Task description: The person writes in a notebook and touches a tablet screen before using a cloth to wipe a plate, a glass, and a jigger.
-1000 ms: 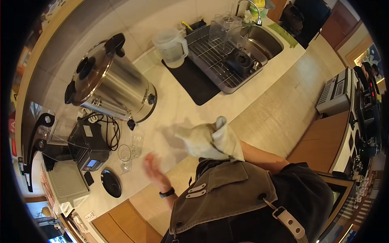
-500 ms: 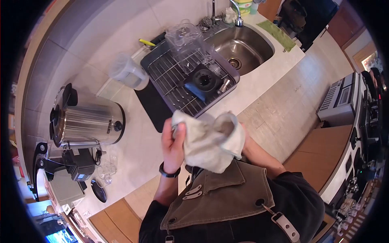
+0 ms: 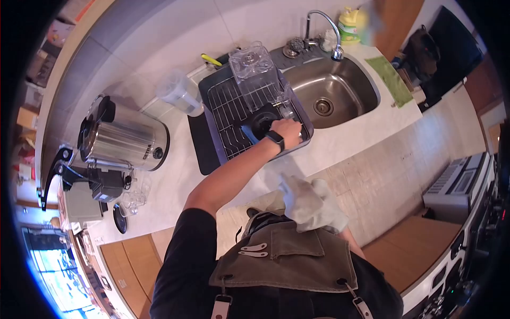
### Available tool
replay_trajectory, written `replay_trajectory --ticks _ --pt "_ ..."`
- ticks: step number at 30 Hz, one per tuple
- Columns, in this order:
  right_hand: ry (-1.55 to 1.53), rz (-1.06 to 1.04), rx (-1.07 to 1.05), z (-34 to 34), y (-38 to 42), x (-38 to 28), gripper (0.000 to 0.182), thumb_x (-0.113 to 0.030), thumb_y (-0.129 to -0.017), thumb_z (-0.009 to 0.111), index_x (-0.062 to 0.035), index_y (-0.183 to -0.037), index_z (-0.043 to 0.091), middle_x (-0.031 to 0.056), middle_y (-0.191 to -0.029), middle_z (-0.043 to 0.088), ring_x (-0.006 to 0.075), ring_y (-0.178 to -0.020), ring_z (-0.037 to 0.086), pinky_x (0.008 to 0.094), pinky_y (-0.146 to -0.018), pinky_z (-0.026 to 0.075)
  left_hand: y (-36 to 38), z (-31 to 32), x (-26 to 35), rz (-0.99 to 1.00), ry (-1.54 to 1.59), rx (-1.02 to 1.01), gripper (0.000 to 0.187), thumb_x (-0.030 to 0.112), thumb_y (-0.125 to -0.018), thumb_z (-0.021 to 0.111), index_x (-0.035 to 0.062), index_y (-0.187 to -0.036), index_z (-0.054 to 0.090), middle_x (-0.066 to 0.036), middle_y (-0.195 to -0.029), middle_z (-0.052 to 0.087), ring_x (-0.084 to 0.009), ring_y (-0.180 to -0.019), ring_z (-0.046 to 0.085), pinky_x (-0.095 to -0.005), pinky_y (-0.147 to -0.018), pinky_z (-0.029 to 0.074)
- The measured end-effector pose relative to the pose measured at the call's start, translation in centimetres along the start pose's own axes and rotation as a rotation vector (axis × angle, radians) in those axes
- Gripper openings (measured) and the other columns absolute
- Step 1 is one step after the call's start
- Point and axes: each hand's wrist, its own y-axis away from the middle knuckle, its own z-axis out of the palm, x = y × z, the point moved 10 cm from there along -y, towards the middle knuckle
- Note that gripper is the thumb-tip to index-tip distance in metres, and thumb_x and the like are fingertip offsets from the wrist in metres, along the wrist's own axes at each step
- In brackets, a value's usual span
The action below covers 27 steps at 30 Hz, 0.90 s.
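My left hand, with a dark watch on its wrist, reaches over the near right corner of the dish rack. Its fingers curl downward around something hidden beneath them, where a small metal piece lay earlier. Beside it in the rack sits a black round-holed part with a blue patch. A clear plastic container stands behind that. A pale cloth drapes over my right hand, which is hidden inside it; only the right forearm shows below. The cloth hangs in front of my apron.
A steel sink with a curved faucet adjoins the rack on the right. To the left stand a clear pitcher and a large steel urn. A green cloth lies right of the sink.
My left hand has let go of the cloth and stretched forward to the rack's near right corner. The cloth stays with my right hand, now lower and further right. The view has shifted.
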Motion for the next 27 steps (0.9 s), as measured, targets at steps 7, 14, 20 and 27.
replay_trajectory --ticks 7,14,20,27 --pt "0.081 -0.141 0.007 -1.5 0.5 -5.4 0.062 -0.051 -0.087 0.045 -0.0069 -0.129 0.057 0.0146 -0.124 0.058 0.029 -0.121 0.057 0.0455 -0.099 0.044 -2.4 1.2 -0.6 -0.024 -0.06 0.01 0.035 0.032 -0.072 0.078 0.0049 -0.093 0.077 -0.021 -0.095 0.073 -0.0384 -0.093 0.072 -0.0488 -0.081 0.058" --pt "0.31 -0.31 0.089 -2.3 2.4 -9.6 0.054 -0.045 -0.083 0.051 -0.0095 -0.123 0.06 0.0128 -0.118 0.06 0.0277 -0.117 0.058 0.0436 -0.095 0.044 1.6 -15.9 0.3 0.065 0.424 0.469 0.04 0.044 -0.081 0.076 0.0074 -0.097 0.07 -0.013 -0.088 0.072 -0.0293 -0.082 0.071 -0.0402 -0.071 0.053" --pt "0.932 -0.565 0.312 -1.7 7.0 -13.6 0.048 -0.039 -0.08 0.055 -0.0118 -0.119 0.063 0.0112 -0.113 0.061 0.0266 -0.114 0.059 0.042 -0.091 0.045 2.3 -32.9 6.1 0.497 0.969 0.747 0.036 0.033 -0.086 0.077 0.0022 -0.102 0.07 -0.004 -0.081 0.068 -0.0137 -0.077 0.062 -0.0297 -0.068 0.047" --pt "1.171 -0.687 0.43 -1.3 11.4 -15.6 0.042 -0.033 -0.077 0.061 -0.0144 -0.114 0.067 0.0094 -0.106 0.062 0.0253 -0.11 0.061 0.0401 -0.087 0.046 -14.2 -8.0 5.7 0.329 -0.671 0.136 0.027 0.027 -0.082 0.066 0.0206 -0.106 0.077 -0.009 -0.102 0.072 -0.0257 -0.107 0.065 -0.0483 -0.088 0.043"
